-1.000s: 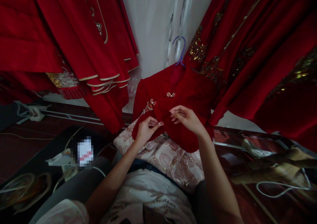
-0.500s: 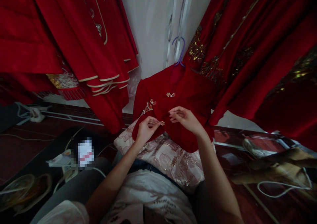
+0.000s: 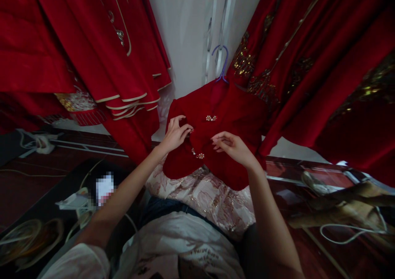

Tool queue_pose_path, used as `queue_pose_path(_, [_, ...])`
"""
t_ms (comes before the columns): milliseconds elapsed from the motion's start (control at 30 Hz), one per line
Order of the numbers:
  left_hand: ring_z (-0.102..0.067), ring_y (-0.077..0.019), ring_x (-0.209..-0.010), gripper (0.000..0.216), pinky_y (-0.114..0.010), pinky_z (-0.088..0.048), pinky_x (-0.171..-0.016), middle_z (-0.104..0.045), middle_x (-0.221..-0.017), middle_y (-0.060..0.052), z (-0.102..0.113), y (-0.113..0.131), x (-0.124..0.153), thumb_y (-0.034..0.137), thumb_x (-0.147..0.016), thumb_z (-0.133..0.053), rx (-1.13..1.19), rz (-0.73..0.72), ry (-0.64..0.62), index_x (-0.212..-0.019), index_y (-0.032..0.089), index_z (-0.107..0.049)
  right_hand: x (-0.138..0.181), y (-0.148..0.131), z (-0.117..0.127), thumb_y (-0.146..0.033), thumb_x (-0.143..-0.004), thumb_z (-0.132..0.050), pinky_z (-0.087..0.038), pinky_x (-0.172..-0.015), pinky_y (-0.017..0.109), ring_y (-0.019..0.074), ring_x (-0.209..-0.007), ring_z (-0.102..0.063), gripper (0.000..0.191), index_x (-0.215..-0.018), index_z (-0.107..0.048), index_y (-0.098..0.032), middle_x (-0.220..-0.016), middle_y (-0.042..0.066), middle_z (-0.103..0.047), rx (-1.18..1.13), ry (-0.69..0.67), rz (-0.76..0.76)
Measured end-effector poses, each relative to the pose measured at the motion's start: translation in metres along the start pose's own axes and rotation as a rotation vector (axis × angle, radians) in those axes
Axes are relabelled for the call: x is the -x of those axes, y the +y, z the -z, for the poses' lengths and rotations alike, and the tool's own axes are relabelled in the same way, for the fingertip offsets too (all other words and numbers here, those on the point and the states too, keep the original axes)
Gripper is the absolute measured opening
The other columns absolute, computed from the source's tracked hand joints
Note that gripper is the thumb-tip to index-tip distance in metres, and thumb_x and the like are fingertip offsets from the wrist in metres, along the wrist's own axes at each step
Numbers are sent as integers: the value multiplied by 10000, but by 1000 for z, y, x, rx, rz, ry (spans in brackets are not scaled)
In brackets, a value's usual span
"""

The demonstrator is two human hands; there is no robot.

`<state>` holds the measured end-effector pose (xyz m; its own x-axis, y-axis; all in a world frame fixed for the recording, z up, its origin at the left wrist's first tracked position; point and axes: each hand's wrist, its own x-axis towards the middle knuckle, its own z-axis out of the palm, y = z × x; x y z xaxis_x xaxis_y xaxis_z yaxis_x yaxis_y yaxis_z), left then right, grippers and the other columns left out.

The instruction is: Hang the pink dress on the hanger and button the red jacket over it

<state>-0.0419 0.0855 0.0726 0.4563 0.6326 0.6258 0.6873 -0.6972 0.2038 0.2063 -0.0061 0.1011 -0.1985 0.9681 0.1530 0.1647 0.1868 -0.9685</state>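
Note:
A red jacket [image 3: 236, 122] lies spread over my lap, with beaded flower fastenings [image 3: 211, 118] at its upper front and another beaded flower [image 3: 200, 156] by the lower edge. My left hand [image 3: 176, 135] is on the jacket's left side, thumb and finger closed at a small beaded ornament [image 3: 191, 130]; the palm covers much of that ornament. Over the jacket's right front, my right hand [image 3: 231, 146] has its fingertips drawn together. Anything held in them is too small to make out. Under the jacket shows pale, shiny patterned fabric [image 3: 212, 194].
A purple hanger [image 3: 222, 67] sticks out of the jacket's collar. Red garments [image 3: 70, 36] hang at the left, and more red garments with gold sequins [image 3: 311, 77] at the right. Cords and a white cable [image 3: 354, 231] lie on the floor beside me.
My left hand has let go of the lower beaded flower and moved up and left to the ornament on the jacket's side. My right hand has stayed nearly where it was.

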Motion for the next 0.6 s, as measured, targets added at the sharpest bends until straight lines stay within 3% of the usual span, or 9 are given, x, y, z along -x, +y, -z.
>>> queue_pose_path(133, [-357, -280, -1255, 176, -499, -338, -1064, -425, -1326, -103, 9, -9, -6, 262, -903, -527, -11, -111, -75, -997, 219, -670, 1, -2, 3, -414, -780, -645, -576, -663, 274, 129, -730, -661, 262, -918, -612, -194, -883, 48, -666, 7, 10, -2])
queue_pose_path(300, [-428, -255, -1187, 145, -503, -289, -1080, -533, -1249, -71, 19, -15, -14, 305, -891, -572, -5, -181, -69, -965, 239, -678, 2, -5, 6, -395, -790, -637, -571, -656, 261, 125, -730, -662, 248, -920, -613, -185, -867, 46, -664, 5, 14, -13])
queue_pose_path(400, [-457, -241, -1137, 154, -480, -327, -1060, -576, -1179, -57, 24, -16, -17, 323, -863, -617, 56, -242, -143, -973, 266, -709, 2, -6, 7, -385, -787, -641, -570, -651, 256, 123, -726, -662, 236, -911, -611, -187, -845, 38, -660, -3, 18, -13])
queue_pose_path(600, [-400, -281, -1202, 241, -508, -376, -1030, -467, -1340, -87, 30, -16, -25, 295, -891, -562, -3, -264, -226, -1076, 265, -713, 3, -7, 9, -401, -784, -646, -573, -646, 264, 128, -715, -664, 246, -906, -611, -190, -827, 38, -671, 6, 27, 0])
